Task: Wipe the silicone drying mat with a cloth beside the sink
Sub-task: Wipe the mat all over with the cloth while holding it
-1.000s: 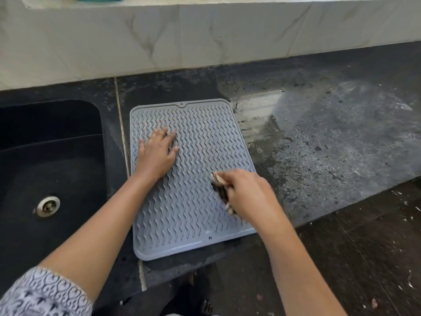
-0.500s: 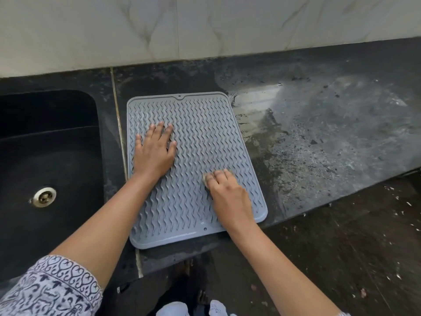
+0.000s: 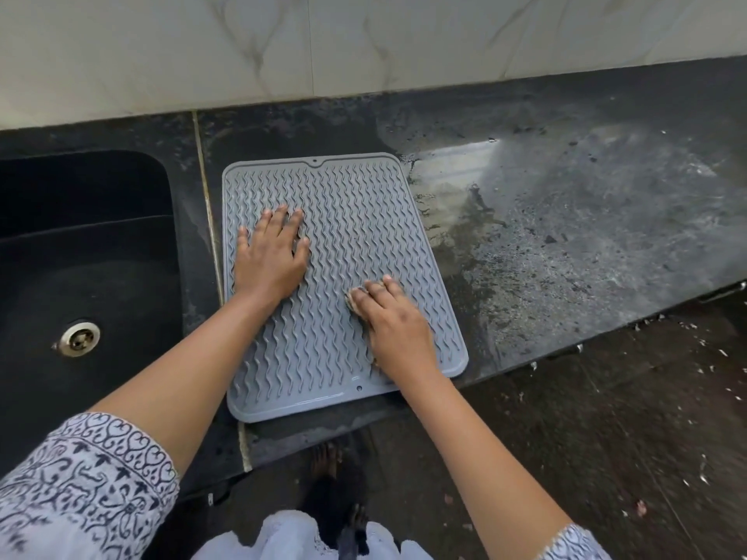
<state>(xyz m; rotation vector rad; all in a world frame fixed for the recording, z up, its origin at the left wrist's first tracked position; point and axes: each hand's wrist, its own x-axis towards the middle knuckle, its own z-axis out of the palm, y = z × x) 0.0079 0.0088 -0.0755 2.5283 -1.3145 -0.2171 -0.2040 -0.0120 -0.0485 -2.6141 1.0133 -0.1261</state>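
A grey silicone drying mat (image 3: 355, 204) with wavy ridges lies on the black counter just right of the sink. My left hand (image 3: 271, 256) rests flat on the mat's left middle, fingers spread. My right hand (image 3: 394, 327) presses a small cloth (image 3: 355, 300) onto the mat's lower right part; only a pale edge of the cloth shows past my fingertips, the rest is hidden under the hand.
A black sink (image 3: 89, 252) with a metal drain (image 3: 79, 338) lies to the left. The dark stone counter (image 3: 566, 244) to the right is wet and speckled with dirt. A marble backsplash (image 3: 364, 46) runs behind. The floor (image 3: 606, 438) below holds scattered debris.
My right hand turned from gripping the cloth on edge to pressing it flat, and slid slightly left and up the mat. My left hand stayed in place.
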